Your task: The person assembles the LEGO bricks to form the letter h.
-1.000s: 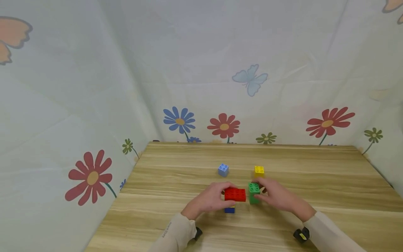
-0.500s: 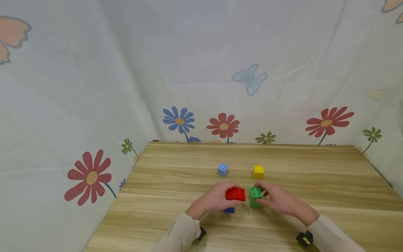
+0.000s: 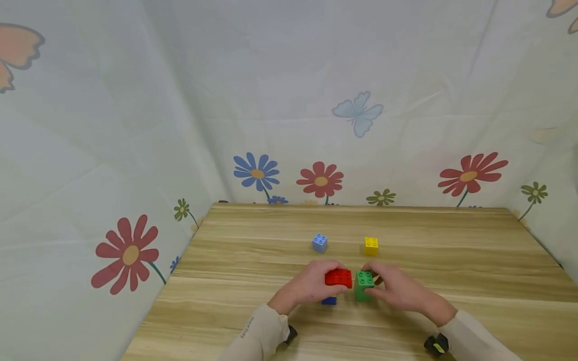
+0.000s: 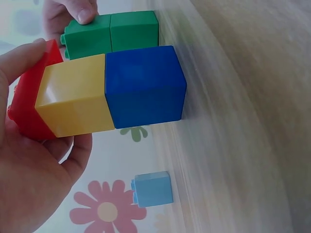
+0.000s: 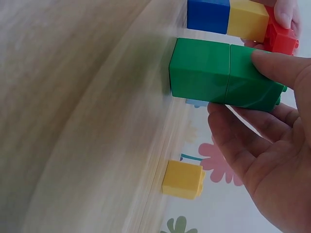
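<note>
At the lower centre of the head view, the red brick (image 3: 338,278) tops a yellow brick (image 4: 75,97) and a dark blue brick (image 3: 329,301), its free end reaching rightward. The left hand (image 3: 312,283) pinches it between thumb and fingers. Just to its right, the green stack (image 3: 363,288) stands upright, thumb and fingers of the right hand (image 3: 397,288) grasping it. The step in hand seems to be aligning both stacks; the next move likely calls for level, steady closing of the narrow gap. Above them sit a light blue brick (image 3: 319,244) and, rightward, a single yellow block (image 3: 371,246).
</note>
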The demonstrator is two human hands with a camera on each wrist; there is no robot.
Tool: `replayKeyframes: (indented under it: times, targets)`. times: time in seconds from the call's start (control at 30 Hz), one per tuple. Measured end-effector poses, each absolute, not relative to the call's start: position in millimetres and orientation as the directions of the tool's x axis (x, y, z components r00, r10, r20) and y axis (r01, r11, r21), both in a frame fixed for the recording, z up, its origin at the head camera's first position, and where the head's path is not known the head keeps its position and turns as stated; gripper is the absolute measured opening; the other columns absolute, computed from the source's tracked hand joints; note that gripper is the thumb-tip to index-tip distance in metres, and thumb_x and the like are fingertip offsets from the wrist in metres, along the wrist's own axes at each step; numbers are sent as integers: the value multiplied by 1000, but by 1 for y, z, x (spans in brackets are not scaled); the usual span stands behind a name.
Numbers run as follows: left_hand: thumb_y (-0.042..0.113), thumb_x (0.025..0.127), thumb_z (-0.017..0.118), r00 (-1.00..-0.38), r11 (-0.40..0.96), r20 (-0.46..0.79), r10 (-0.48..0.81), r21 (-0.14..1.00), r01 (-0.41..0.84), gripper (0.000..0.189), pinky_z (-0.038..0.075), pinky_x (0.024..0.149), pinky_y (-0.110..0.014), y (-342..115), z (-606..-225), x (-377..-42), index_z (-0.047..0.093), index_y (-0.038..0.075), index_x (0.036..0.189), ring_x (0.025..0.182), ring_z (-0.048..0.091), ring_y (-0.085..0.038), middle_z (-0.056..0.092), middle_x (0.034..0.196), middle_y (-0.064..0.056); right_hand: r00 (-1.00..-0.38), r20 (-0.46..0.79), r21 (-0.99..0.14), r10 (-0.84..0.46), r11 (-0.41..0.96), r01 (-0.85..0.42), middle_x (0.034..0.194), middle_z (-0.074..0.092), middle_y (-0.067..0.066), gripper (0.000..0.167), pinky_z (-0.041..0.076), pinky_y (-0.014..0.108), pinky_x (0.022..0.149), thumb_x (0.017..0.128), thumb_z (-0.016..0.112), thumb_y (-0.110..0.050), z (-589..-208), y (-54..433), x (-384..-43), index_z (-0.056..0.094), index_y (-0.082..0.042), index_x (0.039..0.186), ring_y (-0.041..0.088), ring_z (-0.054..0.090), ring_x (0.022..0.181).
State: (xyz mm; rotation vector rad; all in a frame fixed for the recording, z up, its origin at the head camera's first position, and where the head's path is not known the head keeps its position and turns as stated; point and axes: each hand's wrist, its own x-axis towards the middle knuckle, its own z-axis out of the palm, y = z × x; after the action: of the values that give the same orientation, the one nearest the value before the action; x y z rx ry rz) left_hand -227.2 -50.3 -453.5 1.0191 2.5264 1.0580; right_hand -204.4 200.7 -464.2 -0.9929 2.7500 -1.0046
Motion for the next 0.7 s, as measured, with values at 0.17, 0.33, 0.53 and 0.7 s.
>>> replayKeyframes:
  times: [0.17, 0.33, 0.53, 0.7]
  targets:
    - [35, 88, 67, -740, 504, 69, 669, 689, 521, 34, 47, 71, -19, -50, -454, -227, 60, 21, 119, 84, 54, -3, 59, 102, 13, -789, 166, -595, -592, 578, -559, 101, 58, -10, 31, 52, 33, 77, 88, 69, -22, -465, 199, -205, 54, -15, 114, 12, 59, 90]
    - [36, 89, 66, -756, 513, 72, 651, 693, 507, 34, 47, 72, -20, -50, -455, -227, 60, 22, 119, 86, 53, -3, 59, 105, 13, -789, 150, -614, -596, 570, -547, 103, 59, -9, 34, 52, 33, 77, 89, 68, -26, -463, 197, -203, 54, -14, 117, 12, 60, 91]
    - [36, 89, 66, -754, 500, 93, 650, 695, 516, 32, 47, 72, -20, -50, -455, -226, 60, 22, 117, 85, 53, -4, 59, 103, 13, -794, 137, -629, -592, 567, -531, 106, 59, -8, 35, 52, 33, 78, 89, 68, -23, -464, 193, -204, 54, -13, 120, 12, 59, 92]
    - [37, 89, 66, -762, 500, 80, 643, 710, 496, 32, 47, 71, -20, -50, -453, -225, 60, 23, 117, 84, 53, -4, 58, 102, 14, -790, 154, -632, -594, 555, -541, 109, 59, -6, 35, 51, 31, 78, 89, 68, -21, -464, 189, -204, 54, -12, 120, 11, 59, 92]
